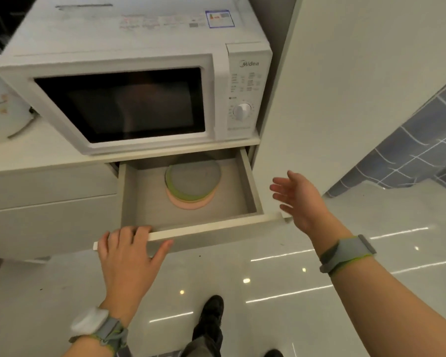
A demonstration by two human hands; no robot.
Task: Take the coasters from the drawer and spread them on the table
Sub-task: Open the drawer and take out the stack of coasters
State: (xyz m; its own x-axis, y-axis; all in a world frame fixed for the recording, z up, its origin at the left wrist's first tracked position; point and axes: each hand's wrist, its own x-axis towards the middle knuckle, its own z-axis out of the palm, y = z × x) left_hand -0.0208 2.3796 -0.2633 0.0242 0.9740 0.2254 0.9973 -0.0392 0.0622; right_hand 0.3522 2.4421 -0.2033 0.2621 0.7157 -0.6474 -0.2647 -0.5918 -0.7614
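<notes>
A stack of round coasters (193,184) lies in the middle of the pulled-out drawer (245,181); the top one is grey, with green and pink ones under it. My left hand (129,256) grips the drawer's front edge (206,229) at its left end, fingers curled over the top. My right hand (298,199) hovers to the right of the drawer, at its front right corner, fingers spread and holding nothing.
A white microwave (129,81) stands on the counter (36,153) directly above the drawer. A tall white cabinet panel (345,86) rises at the right. A decorated white appliance (3,114) sits at the left. Glossy white floor (268,292) and my shoe (211,313) are below.
</notes>
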